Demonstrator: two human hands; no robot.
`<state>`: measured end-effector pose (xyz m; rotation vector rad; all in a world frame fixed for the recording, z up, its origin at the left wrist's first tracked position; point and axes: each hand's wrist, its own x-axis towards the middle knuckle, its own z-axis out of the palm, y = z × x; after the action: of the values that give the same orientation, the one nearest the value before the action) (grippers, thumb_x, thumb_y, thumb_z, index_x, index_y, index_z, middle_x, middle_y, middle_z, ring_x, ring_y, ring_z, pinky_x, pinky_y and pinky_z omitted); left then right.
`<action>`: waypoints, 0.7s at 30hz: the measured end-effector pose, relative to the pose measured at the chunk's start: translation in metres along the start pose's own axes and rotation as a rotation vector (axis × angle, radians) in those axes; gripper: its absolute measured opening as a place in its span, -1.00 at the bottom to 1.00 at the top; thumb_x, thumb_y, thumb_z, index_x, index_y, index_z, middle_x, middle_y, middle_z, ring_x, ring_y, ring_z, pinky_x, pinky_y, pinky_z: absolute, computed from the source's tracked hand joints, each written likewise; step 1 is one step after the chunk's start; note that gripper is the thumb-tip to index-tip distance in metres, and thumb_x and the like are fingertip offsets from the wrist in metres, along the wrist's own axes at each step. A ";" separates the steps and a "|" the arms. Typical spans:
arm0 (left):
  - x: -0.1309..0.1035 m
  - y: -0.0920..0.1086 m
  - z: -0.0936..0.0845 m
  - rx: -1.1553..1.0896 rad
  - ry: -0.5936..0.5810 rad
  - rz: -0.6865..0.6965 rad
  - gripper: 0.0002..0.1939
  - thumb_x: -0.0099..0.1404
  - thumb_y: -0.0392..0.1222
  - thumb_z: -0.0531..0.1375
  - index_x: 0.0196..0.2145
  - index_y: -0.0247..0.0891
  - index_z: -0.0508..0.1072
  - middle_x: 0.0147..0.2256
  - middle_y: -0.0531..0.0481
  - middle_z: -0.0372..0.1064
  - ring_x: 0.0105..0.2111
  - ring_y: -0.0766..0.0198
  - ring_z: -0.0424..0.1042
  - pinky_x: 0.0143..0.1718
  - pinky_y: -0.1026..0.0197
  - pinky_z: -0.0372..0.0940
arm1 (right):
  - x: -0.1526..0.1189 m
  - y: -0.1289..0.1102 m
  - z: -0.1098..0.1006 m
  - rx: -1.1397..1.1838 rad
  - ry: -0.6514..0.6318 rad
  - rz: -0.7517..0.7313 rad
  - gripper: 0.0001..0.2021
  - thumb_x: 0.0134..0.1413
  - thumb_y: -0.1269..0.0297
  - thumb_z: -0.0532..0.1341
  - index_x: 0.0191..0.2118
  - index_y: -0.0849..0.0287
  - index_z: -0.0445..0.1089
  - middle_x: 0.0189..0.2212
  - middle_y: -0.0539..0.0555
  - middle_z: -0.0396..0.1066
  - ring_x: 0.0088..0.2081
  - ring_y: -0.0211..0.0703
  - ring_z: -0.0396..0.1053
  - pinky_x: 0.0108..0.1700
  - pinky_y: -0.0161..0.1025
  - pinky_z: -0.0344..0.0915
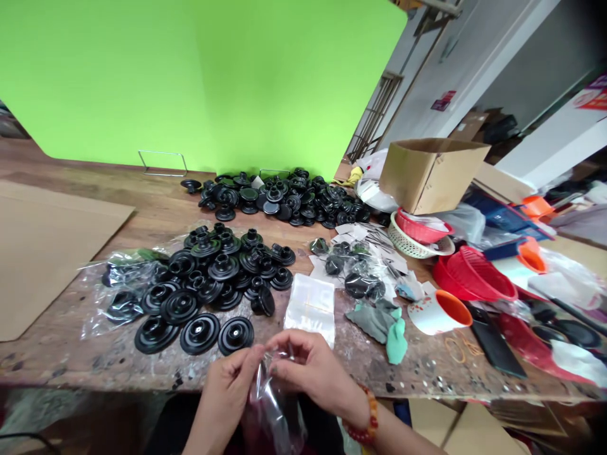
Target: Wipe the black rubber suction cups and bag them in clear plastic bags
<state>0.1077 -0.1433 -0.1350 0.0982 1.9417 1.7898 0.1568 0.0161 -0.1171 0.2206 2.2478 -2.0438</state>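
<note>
Near the front edge of the table, my left hand (pixel 231 390) pinches the top of a clear plastic bag (pixel 275 414). My right hand (pixel 310 371) grips the same bag's upper edge, its fingers close to the left ones. The bag hangs down over my lap; whether it holds anything is hard to make out. Just beyond my hands lies a stack of clear bags (pixel 310 300). Black round knobbed discs (pixel 222 267) are heaped to the left of the stack, with several set out at the front of the heap. Bagged black discs (pixel 126 306) lie at the far left of that heap.
Another pile of black discs (pixel 294 199) lies before a green board (pixel 203 82). On the right are more bagged discs (pixel 358 284), gray gloves (pixel 374 325), an orange-lined white cup (pixel 439 313), a phone (pixel 496 344), red baskets (pixel 474 275) and a cardboard box (pixel 429 177). Flat cardboard (pixel 47 246) lies left.
</note>
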 end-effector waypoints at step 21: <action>0.009 0.007 -0.027 -0.536 -0.252 -0.227 -0.66 0.13 0.07 0.30 -0.51 -0.27 0.40 -0.54 0.08 0.30 -0.56 0.39 0.25 -0.50 0.34 0.20 | 0.022 0.007 0.026 0.659 -0.209 0.245 -0.56 0.05 -0.03 0.24 -0.62 0.19 0.17 -0.69 -0.12 0.12 -0.71 -0.45 -0.13 -0.67 -0.40 -0.21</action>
<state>0.0873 -0.1643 -0.1306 -0.0733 1.2030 1.9661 0.1358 -0.0080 -0.1297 0.2911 1.2980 -2.4482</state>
